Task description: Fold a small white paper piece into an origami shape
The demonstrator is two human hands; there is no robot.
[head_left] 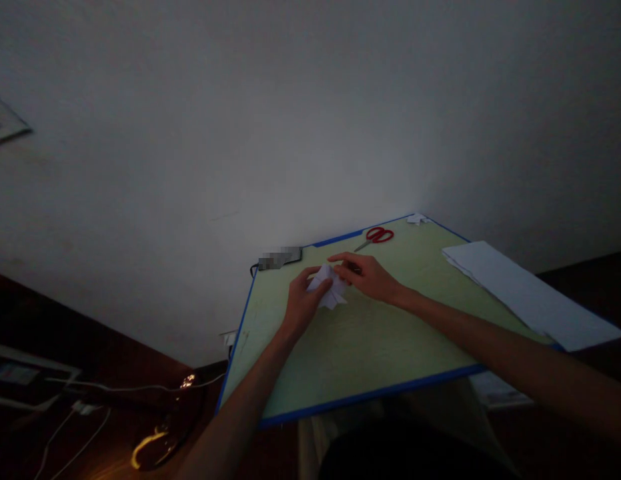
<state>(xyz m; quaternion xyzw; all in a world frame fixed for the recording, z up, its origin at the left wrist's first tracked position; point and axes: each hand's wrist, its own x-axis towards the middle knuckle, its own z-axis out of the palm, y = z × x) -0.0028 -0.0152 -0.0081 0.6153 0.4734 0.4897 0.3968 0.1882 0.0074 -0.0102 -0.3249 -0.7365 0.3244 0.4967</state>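
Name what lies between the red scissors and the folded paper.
In the head view, the right hand, pinching the folded paper; bare green board separates it from the red scissors.

bench [370, 353]: green top, blue edge, in front of me | middle: white folded paper [331, 293] | far edge: red-handled scissors [376, 237] | far corner: scrap [416, 219] | my right: sheets [525, 293], stacked, running past the edge | far left: dark thing [280, 257], blurred
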